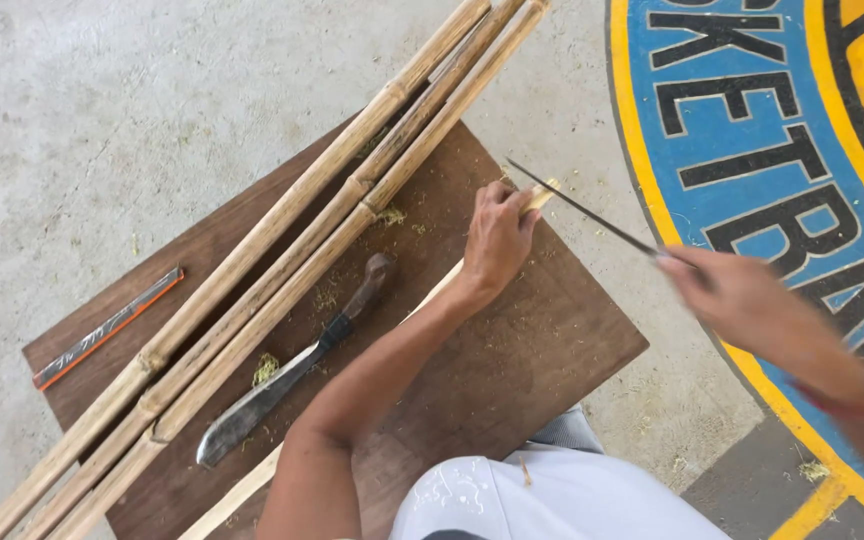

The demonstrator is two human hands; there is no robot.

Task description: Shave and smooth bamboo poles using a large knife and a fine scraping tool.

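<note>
A pale split bamboo strip is grasped near its far tip by the left hand, the fingers curled over it so that only the short tip is seen beyond the knuckles. Behind the grip the strip is hidden under the hand and forearm; it shows again briefly at the wrist and then at the near edge of the wooden board, where it is cut off by the picture's lower border.

A thin dark blade is held in the right hand, which is clenched around its handle; the handle itself is covered by the fingers and cannot be made out. The hand is blurred. The blade's tip is seen just beyond the left hand's fingers, crossing close to the strip's tip; whether the edge touches the strip cannot be told.

To the left of the gripping hand, a machete with a dark wooden handle is laid flat on the board, untouched. Beyond it three whole bamboo poles are laid side by side across the board, both ends cut off by the frame. Well apart from the grip, a flat dark bar with an orange edge is seen at the board's far left corner.
</note>
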